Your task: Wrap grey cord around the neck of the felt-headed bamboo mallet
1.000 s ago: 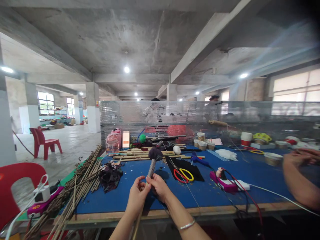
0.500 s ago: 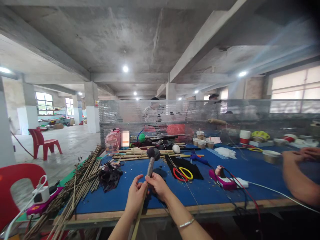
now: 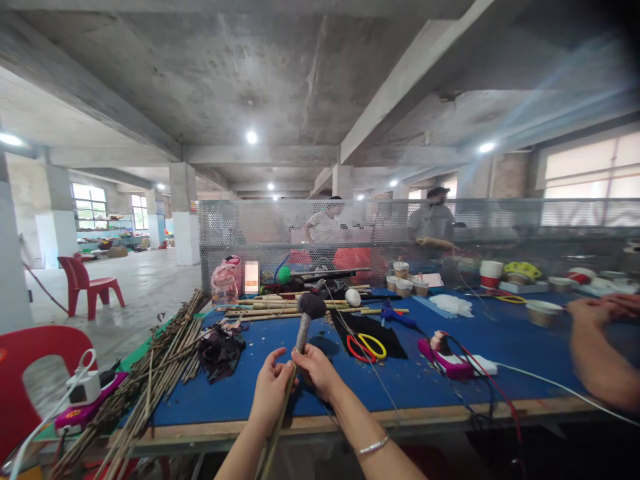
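Note:
Over the front of the blue-topped table, both hands grip one stick (image 3: pixel 274 437) whose upper part is wrapped in grey material (image 3: pixel 303 332) and topped by a dark rounded head (image 3: pixel 311 306). My left hand (image 3: pixel 274 385) pinches the stick just below the wrapping. Against the lower end of the wrapping, my right hand (image 3: pixel 316 370) is closed, thumb on top; a silver bracelet circles that wrist. Scissors with red and yellow handles (image 3: pixel 367 347) lie on a black cloth (image 3: pixel 395 341) to the right. Crumpled dark fabric (image 3: pixel 220 350) rests to the left.
Bundled thin sticks (image 3: pixel 165 360) cover the table's left side. A blue glue gun (image 3: pixel 397 315), a purple power strip (image 3: pixel 445 359) with cables and several cups stand right. A co-worker's arm (image 3: pixel 603 353) reaches in at far right. A perforated metal screen (image 3: pixel 280 227) runs behind.
The dark head of the stick has shifted slightly right and up and looks turned. Both hands keep their hold. Behind the screen, two people have moved.

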Motion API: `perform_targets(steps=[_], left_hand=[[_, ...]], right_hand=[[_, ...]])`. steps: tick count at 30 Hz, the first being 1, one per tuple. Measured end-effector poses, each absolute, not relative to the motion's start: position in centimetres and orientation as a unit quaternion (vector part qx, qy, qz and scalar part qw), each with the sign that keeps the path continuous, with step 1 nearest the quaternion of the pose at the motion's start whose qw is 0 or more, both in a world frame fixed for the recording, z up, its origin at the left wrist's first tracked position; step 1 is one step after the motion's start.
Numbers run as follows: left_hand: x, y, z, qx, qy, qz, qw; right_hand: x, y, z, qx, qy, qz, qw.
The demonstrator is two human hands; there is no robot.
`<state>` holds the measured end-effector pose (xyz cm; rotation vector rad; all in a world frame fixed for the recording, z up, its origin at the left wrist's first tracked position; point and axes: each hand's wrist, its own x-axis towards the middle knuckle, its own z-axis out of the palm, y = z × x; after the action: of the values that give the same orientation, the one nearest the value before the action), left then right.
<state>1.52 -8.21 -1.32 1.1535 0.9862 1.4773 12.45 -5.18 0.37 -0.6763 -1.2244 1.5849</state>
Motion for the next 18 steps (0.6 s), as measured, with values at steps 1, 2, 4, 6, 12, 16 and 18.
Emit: perform_targets(steps=[1,2,4,6,12,16,18], left_hand=[[1.58,-8.14,-1.31,0.477,0.402,0.615,0.483],[1.61,-8.05,-1.33,0.477,0.399,0.623,0.474],[1.62,-7.87,-1.43,0.474,0.397,0.637,0.461],[1.53,-7.79,-1.58,0.474,0.399,0.636,0.46],[1.29,-8.08,-1.64,0.466,0.394,0.605,0.512],[1.57,-7.95,-1.65,0.479,0.395,0.608,0.494],[1.75,-7.74,-1.81,0.488,0.388,0.627,0.466]], right_hand=[[12.45,-5.1,0.31,-0.278,-0.506,0.647,0.499],[12.47,-5.01,0.24,-0.278,-0.507,0.641,0.504],[12.51,-4.87,0.16,-0.277,-0.51,0.636,0.509],[12.54,-4.83,0.16,-0.282,-0.511,0.636,0.505],[12.42,-4.93,0.1,-0.278,-0.509,0.666,0.468],[12.32,-4.77,-0.19,-0.26,-0.493,0.669,0.492],[12.35,-4.7,-0.26,-0.258,-0.487,0.666,0.503]])
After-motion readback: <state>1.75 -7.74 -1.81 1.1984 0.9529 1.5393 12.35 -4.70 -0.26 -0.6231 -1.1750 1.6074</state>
